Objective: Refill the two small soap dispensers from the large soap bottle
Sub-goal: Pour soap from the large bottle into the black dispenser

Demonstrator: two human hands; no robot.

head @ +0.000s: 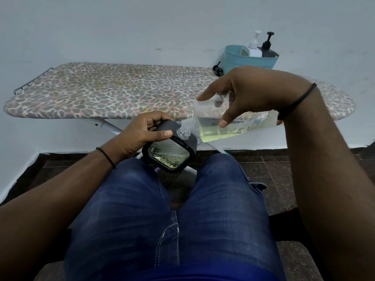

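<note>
My left hand (pixel 140 132) grips a small black soap dispenser (pixel 172 151) with a clear window that shows yellowish soap; its pump is off. My right hand (pixel 249 92) holds the large clear soap bottle (pixel 227 123) tipped almost flat, its threaded neck against the dispenser's open neck (pixel 183 132). Pale yellow soap lies along the bottle's lower side. Both are held above my knees, in front of the ironing board.
An ironing board (pixel 113 92) with a leopard-print cover stands in front of me against the wall. At its far right a teal basket (pixel 250 59) holds a white pump bottle (pixel 253 47) and a black pump bottle (pixel 267 47). A loose black pump (pixel 218 68) lies beside it.
</note>
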